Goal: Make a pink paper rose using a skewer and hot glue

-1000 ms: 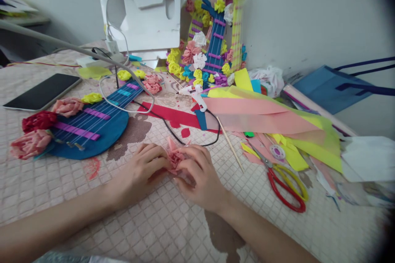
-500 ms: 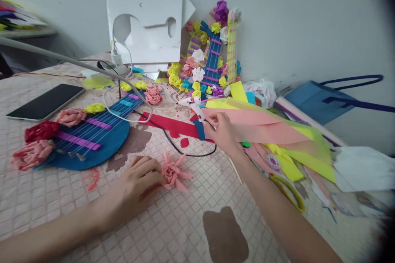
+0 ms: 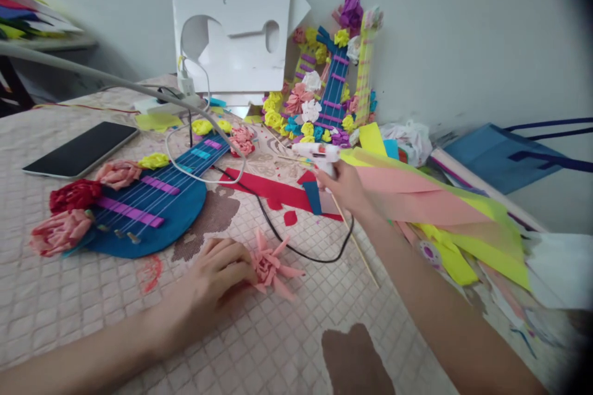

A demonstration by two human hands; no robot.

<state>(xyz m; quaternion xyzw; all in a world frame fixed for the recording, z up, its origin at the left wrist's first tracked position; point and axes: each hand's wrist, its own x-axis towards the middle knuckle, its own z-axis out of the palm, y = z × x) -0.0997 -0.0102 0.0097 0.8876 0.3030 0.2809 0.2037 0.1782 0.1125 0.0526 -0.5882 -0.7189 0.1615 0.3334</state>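
Note:
My left hand (image 3: 228,274) rests low over the tiled-pattern table cover, its fingers closed on the left side of a pink paper flower (image 3: 273,265) with pointed petals. Gripped by its handle, a white hot glue gun (image 3: 319,153) is in my right hand (image 3: 345,188), with the nozzle pointing left. The gun's black cord (image 3: 296,251) loops across the table between my hands. Left of them lies a blue guitar-shaped craft piece (image 3: 180,216) with purple strips, pale strings and paper flowers along its edge. Red paper (image 3: 273,190) lies just beyond the cord.
A phone (image 3: 83,148) lies at the far left. White cut-out boards (image 3: 231,12) and flower-covered guitar shapes (image 3: 333,89) lean at the wall. Pink and yellow crepe paper (image 3: 417,200) spreads on the right, near a blue bag (image 3: 504,157). A thin stick (image 3: 359,247) lies by my right forearm.
My right hand has taken the glue gun by the handle and raised it upright off the table. Its cord has shifted right. The left hand still holds the flower; the view has turned slightly left.

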